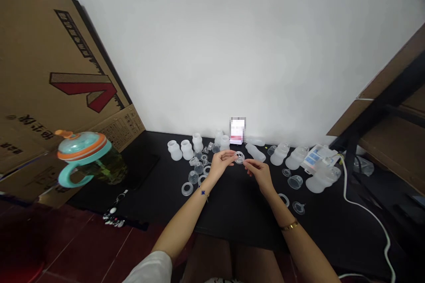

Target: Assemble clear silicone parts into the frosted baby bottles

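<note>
Your left hand [220, 163] has a thumb-and-finger pinch on the clear ring [239, 162], over the middle of the bench [237, 205]; your right hand [261, 174] has its fingertips drawn in at the ring's right edge, can't tell if they grip. Ring looks thin and smooth: a weak pinch or uneven push could make it slip. Your left forearm [186, 221] is close to loose rings [184, 192]; a low sweep could scatter them. Same for the cone-shaped part [299, 208] by your right forearm [285, 214]. Farther out, a bump could tip upright bottles [187, 151], and the white cable [345, 183] could snag a wide reach.
</note>
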`<state>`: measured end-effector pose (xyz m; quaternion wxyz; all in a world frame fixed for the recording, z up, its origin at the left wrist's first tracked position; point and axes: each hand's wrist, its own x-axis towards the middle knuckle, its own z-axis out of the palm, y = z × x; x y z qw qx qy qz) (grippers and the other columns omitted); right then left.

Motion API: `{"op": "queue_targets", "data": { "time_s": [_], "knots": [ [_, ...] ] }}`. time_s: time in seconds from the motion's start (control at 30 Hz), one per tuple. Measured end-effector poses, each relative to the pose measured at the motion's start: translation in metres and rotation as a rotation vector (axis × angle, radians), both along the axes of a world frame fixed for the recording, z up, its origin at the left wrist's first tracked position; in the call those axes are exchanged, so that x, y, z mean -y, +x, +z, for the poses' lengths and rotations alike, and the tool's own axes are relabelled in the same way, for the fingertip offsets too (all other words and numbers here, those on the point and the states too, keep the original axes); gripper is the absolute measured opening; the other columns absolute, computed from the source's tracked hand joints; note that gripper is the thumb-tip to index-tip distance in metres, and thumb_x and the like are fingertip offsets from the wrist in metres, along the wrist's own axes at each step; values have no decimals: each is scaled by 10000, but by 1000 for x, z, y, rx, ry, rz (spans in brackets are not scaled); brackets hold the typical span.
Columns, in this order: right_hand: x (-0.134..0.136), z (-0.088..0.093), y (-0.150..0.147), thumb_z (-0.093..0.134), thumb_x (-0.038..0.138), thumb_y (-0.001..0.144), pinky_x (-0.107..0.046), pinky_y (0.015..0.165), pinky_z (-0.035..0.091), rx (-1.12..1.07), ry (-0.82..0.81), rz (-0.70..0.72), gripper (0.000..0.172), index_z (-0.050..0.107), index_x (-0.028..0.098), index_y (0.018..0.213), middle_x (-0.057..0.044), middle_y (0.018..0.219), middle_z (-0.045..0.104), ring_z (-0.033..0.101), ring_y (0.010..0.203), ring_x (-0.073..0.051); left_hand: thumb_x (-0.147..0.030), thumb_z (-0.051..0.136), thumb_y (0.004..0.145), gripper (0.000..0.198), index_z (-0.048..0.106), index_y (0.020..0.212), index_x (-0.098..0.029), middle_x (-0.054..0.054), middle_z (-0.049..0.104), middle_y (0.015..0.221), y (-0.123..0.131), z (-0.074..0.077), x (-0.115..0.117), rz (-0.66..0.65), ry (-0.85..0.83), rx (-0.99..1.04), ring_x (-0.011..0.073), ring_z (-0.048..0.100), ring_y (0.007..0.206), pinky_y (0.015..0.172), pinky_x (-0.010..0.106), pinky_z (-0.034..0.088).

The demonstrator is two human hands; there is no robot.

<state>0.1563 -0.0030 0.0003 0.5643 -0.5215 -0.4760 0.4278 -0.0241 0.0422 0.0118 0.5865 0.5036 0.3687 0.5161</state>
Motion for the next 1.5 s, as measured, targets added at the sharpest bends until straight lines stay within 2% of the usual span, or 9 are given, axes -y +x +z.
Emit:
{"op": "queue_targets", "data": {
  "time_s": [0.5,0.7,1.07,1.5],
  "knots": [
    [0,3,-1,806,568,695,-275,491,428,69,53,-101,404,800,187,827,-37,650,679,549,544,-156,-448,892,641,445,756,923,-133,109,773,948,2,3,3,-33,14,-7,196,736,803,624,239,596],
    [-1,4,0,818,587,670,-269,465,418,56,28,-70,468,797,189,915,-49,730,716,568,543,-158,-449,885,656,442,754,936,-133,112,777,953,2,3,3,-45,21,-13,206,741,813,633,254,601],
    [-4,0,2,819,569,682,-265,462,437,58,39,-49,443,810,200,926,-60,790,752,608,567,-164,-447,878,671,431,751,942,-136,113,780,968,1,6,4,-47,16,-16,215,747,833,638,258,609],
    [-5,-2,1,857,617,630,-267,456,428,42,81,-69,474,757,199,829,-59,790,722,598,562,-162,-455,898,640,430,738,868,-127,89,773,876,4,-4,2,-74,10,-11,190,737,784,633,245,601]
  ]
}}
